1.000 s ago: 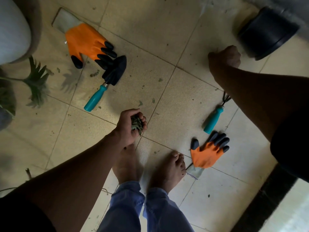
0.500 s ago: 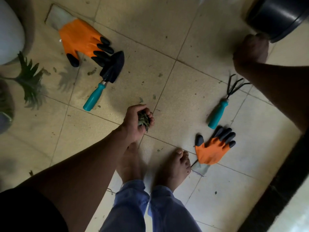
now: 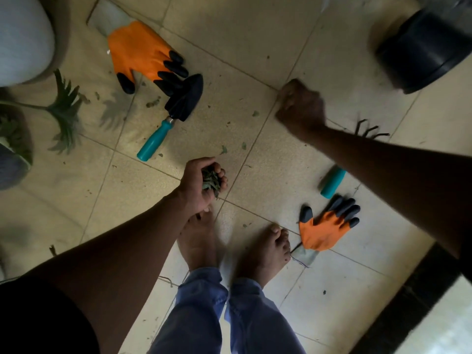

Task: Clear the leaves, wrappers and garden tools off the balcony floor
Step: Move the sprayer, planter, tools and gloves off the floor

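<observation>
My left hand [image 3: 201, 182] grips a bunch of dry green leaves [image 3: 210, 178] just above my bare feet. My right hand [image 3: 301, 108] is down at the floor with its fingers curled; nothing shows in them. A black trowel with a teal handle [image 3: 163, 134] lies at the upper left, touching an orange glove with black fingertips [image 3: 138, 52]. A second orange glove [image 3: 327, 226] lies by my right foot. My right forearm hides the middle of a hand rake, leaving its teal handle [image 3: 332, 181] and black tines [image 3: 370, 129] in sight. Small leaf bits [image 3: 223, 149] dot the tiles.
A black pot [image 3: 421, 52] stands at the top right. A white pot [image 3: 23, 39] and a green plant [image 3: 63, 108] sit at the left edge. A dark threshold [image 3: 408, 297] runs along the lower right. My feet [image 3: 201, 241] stand on the tiles at the centre.
My right hand has swung from beside the black pot to the left and down to the floor. My left hand keeps its bunch of leaves and has hardly moved.
</observation>
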A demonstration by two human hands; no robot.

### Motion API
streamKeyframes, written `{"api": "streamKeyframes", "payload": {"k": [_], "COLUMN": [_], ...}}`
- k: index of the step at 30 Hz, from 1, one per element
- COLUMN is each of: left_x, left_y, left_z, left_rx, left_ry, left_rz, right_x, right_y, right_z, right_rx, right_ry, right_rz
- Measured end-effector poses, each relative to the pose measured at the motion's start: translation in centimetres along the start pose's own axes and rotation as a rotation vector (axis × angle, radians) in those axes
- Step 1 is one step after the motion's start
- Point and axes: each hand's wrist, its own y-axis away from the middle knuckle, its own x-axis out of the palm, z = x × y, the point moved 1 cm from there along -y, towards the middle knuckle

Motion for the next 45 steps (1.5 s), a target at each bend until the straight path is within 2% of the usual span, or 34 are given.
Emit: {"api": "streamKeyframes", "payload": {"k": [1,4,12,16,18,26,37,42,45], "left_x": [-0.2,-0.9,-2.4,-3.2,-3.6,-5.1,-6.9,-7.7,-8.0], "left_y": [0.3,0.9,2.3,2.7,2.8,2.9,3.8,4.5,5.2], "left_z": [0.0,0.0,0.3,0.5,0.4,0.4,1.1,1.5,1.3], "left_rx": [-0.002,-0.011,-0.024,-0.031,-0.031,-0.019,-0.019,0.001,0.013], "left_ry": [0.004,0.014,0.056,0.05,0.04,0.049,0.089,0.133,0.168], "left_rz": [-0.004,-0.019,-0.083,-0.08,-0.076,-0.078,-0.073,-0.076,-0.072], "right_x": [0.4,2.2,6.1,6.3,6.7,8.5,10.6,10.3,9.7], "right_y": [-1.6,-3.2,4.4,5.5,5.3,5.2,5.8,5.3,5.3], "right_z": [0.7,3.7,5.2,4.3,4.9,8.6,10.5,11.0,11.2], "right_rx": [-0.017,-0.171,-0.387,-0.256,-0.173,-0.225,-0.163,-0.192,-0.114], "right_ry": [-0.063,-0.075,-0.089,-0.007,-0.041,-0.064,0.007,0.036,-0.023], "right_rz": [0.118,0.092,0.233,0.152,0.153,0.194,0.054,0.087,0.147]}}
